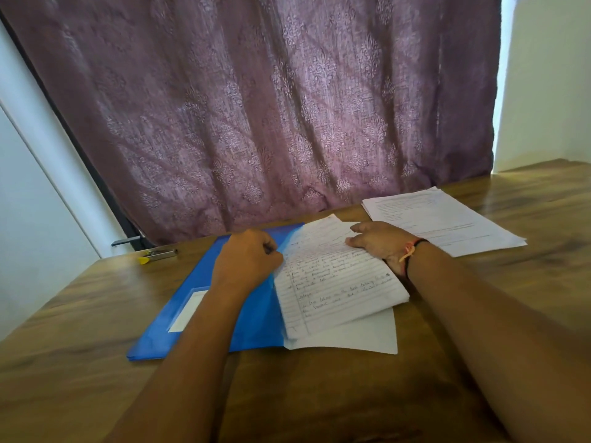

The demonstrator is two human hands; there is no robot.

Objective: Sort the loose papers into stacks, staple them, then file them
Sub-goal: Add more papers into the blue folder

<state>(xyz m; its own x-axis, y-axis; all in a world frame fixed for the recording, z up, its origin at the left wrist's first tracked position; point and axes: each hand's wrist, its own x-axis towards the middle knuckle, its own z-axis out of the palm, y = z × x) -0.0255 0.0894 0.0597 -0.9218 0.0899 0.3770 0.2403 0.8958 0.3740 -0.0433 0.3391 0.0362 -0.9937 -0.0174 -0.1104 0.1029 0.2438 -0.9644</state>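
A blue folder [243, 321] lies on the wooden table. A stack of lined handwritten papers [332, 289] overlaps its right side, with a plain white sheet [361, 338] beneath. My left hand [248, 262], fingers curled, pinches the stack's left edge where it meets the folder. My right hand [379, 243] rests flat on the top right part of the stack, fingers straight. A second stack of printed papers [444, 220] lies to the right, further back. A small stapler [160, 255] with a yellow tip sits left of the folder.
A purple patterned curtain [271, 116] hangs just behind the table's far edge. The bare wooden tabletop [80, 362] extends in front of and left of the folder. White walls stand on both sides.
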